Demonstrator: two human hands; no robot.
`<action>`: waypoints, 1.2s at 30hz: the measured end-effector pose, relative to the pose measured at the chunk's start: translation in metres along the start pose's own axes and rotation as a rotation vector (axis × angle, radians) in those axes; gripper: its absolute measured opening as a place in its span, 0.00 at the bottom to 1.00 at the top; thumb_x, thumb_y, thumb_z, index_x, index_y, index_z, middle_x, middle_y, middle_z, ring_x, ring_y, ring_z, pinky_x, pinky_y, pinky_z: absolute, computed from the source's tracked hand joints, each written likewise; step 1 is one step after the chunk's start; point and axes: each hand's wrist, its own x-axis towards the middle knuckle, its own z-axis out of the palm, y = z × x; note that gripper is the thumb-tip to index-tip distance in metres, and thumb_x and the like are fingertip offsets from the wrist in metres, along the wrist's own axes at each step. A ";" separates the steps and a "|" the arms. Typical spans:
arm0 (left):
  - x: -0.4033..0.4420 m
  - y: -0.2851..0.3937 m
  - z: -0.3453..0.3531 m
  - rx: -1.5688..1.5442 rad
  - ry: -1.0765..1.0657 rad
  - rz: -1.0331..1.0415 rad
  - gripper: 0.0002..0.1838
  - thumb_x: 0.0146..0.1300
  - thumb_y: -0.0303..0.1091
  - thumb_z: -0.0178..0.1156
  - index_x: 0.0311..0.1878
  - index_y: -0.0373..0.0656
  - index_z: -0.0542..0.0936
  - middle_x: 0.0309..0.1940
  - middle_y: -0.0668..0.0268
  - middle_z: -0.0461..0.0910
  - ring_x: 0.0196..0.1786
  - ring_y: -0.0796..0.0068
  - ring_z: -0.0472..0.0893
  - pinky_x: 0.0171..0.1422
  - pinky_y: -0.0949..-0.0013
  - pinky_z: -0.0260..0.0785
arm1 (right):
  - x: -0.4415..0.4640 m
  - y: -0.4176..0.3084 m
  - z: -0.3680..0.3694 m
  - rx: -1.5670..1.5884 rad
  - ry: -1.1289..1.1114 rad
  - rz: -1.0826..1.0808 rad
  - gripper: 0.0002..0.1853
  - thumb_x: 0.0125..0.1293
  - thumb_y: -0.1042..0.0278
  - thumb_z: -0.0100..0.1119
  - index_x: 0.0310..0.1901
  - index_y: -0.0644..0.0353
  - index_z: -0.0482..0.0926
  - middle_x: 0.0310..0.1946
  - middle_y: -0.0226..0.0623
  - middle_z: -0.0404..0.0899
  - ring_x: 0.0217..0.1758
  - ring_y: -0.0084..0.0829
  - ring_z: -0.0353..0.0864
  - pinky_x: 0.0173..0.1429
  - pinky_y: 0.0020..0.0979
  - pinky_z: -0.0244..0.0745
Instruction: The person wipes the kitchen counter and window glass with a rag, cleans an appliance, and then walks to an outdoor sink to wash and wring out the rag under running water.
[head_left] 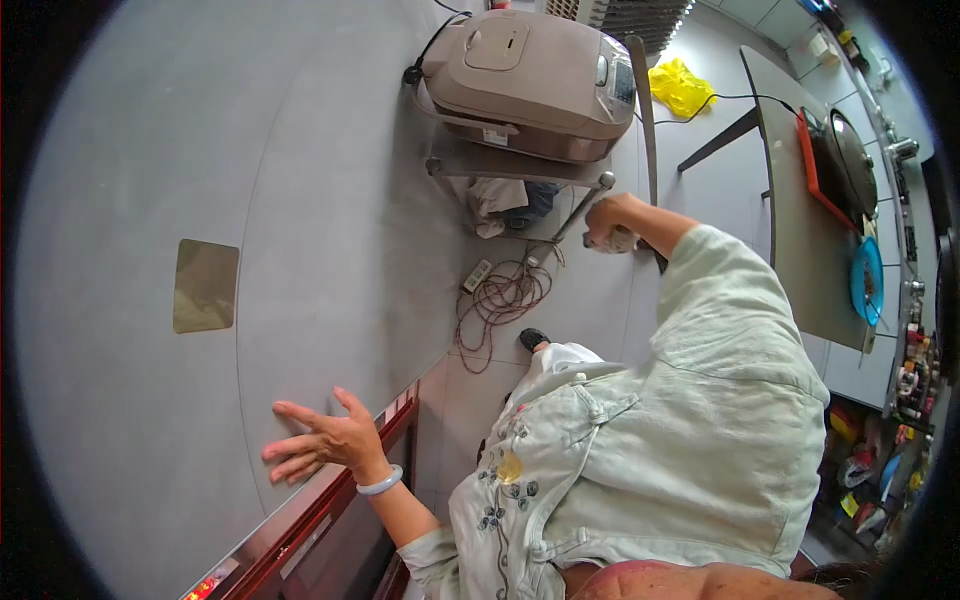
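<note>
The pale bundle sat in your right hand, fingers curled around it, just beyond the corner of the stool bearing the rice cooker. Your left hand was well apart, fingers spread over the grey surface; contact was unclear. Your grip and blur hid the bundle's long axis and material.
</note>
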 end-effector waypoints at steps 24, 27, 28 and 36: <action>-0.089 -0.070 -0.040 -0.297 0.196 -0.229 0.29 0.66 0.39 0.50 0.66 0.36 0.58 0.69 0.47 0.46 0.71 0.49 0.47 0.71 0.46 0.37 | 0.043 0.012 0.132 0.287 0.318 -0.039 0.15 0.46 0.65 0.55 0.35 0.62 0.80 0.38 0.45 0.79 0.39 0.45 0.81 0.42 0.42 0.75; -0.123 -0.113 -0.013 -0.152 0.039 -0.276 0.29 0.65 0.39 0.51 0.65 0.33 0.58 0.68 0.46 0.46 0.70 0.48 0.49 0.70 0.46 0.43 | 0.054 0.028 0.208 0.382 0.153 0.041 0.16 0.47 0.64 0.53 0.37 0.61 0.81 0.39 0.46 0.80 0.40 0.45 0.81 0.41 0.42 0.75; -0.131 -0.127 -0.007 -0.099 0.015 -0.248 0.30 0.64 0.40 0.53 0.65 0.35 0.59 0.68 0.47 0.49 0.70 0.47 0.50 0.70 0.45 0.44 | 0.048 0.032 0.230 0.453 0.020 0.068 0.17 0.48 0.64 0.52 0.39 0.60 0.81 0.40 0.45 0.80 0.42 0.44 0.80 0.42 0.41 0.75; -0.153 -0.209 0.026 0.274 -0.474 0.028 0.33 0.52 0.38 0.59 0.63 0.40 0.64 0.69 0.53 0.53 0.72 0.43 0.47 0.71 0.39 0.41 | -0.047 -0.025 0.371 0.589 -0.104 0.535 0.11 0.50 0.65 0.56 0.36 0.52 0.84 0.35 0.34 0.82 0.39 0.35 0.81 0.40 0.37 0.74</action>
